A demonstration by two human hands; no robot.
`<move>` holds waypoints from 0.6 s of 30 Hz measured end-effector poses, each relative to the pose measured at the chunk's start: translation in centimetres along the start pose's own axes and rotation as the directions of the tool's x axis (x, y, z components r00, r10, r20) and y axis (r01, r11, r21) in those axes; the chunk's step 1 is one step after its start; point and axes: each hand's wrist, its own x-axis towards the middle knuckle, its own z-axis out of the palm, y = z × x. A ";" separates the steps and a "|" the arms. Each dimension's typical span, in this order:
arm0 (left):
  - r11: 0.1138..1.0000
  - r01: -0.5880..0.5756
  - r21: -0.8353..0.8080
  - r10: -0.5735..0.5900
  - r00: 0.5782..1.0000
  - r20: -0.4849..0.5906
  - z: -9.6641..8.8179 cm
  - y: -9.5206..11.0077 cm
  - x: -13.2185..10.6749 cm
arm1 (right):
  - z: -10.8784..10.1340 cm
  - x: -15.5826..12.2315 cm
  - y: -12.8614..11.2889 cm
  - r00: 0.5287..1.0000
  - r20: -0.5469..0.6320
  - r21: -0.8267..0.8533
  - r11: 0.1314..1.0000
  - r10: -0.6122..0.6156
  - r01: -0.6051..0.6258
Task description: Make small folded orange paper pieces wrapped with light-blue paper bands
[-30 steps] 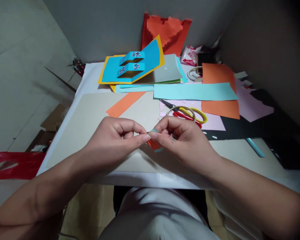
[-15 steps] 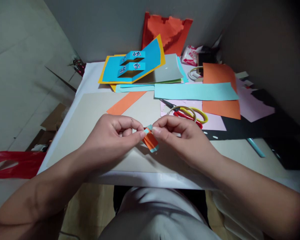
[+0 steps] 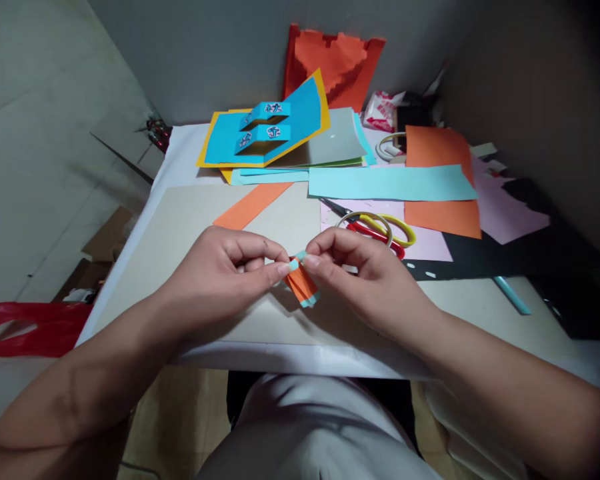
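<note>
My left hand (image 3: 225, 273) and my right hand (image 3: 365, 277) meet over the grey cardboard sheet (image 3: 180, 227) near the table's front edge. Both pinch a small folded stack of orange and light blue paper strips (image 3: 301, 283). The fingertips of both hands hold its top end, and the rest of the stack hangs down towards the board. Part of the stack is hidden behind my right fingers.
Scissors with red and yellow handles (image 3: 380, 230) lie just behind my right hand on pink paper. A loose orange strip (image 3: 253, 203), a long light blue strip (image 3: 390, 183), orange paper, black paper and a blue pop-up card (image 3: 267, 130) lie further back. A red bag (image 3: 25, 327) is at left.
The folded stack was mostly hidden between my fingers a second ago. It now hangs out below them, stretched a little, while both hands have stayed in place.
</note>
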 end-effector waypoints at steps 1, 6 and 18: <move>1.000 -0.012 0.014 0.012 1.000 -0.010 0.0 0.0 0.0 | 0.0 0.0 -0.1 1.000 -0.012 0.005 1.000 -0.006 0.006; 0.998 -0.045 0.046 0.048 0.996 -0.076 0.2 0.5 -0.2 | 0.2 -0.2 0.0 0.990 -0.101 -0.017 0.995 -0.100 0.099; 0.999 -0.037 0.035 0.039 0.997 -0.060 0.5 0.8 -0.2 | 0.2 -0.5 0.7 0.868 -0.053 -0.380 0.814 -0.494 0.440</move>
